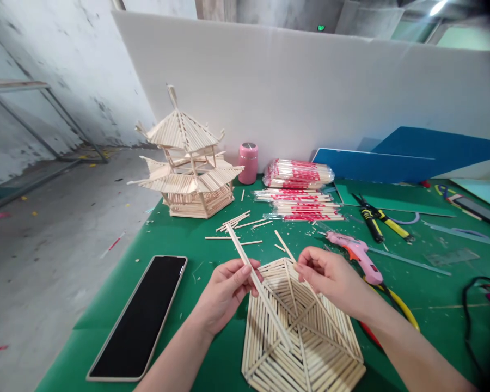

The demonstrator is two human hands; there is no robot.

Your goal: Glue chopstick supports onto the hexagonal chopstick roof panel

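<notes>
Between the thumb and fingers of my left hand is a long pale strip of wooden sticks, which looks like sticks laid side by side. It slants across a panel of wooden sticks, roughly polygonal with ribs meeting at its middle. My right hand pinches a single thin wooden stick above the panel's far edge. Whether the strip touches the panel I cannot tell. Several loose sticks lie just beyond my hands. A pagoda model built from similar sticks stands at the back left.
A phone lies left of my forearm. Behind are a pink jar and packs of wrapped sticks. On the right lie a pink glue gun, yellow-black pliers and a cable. The green table's left edge drops to the floor.
</notes>
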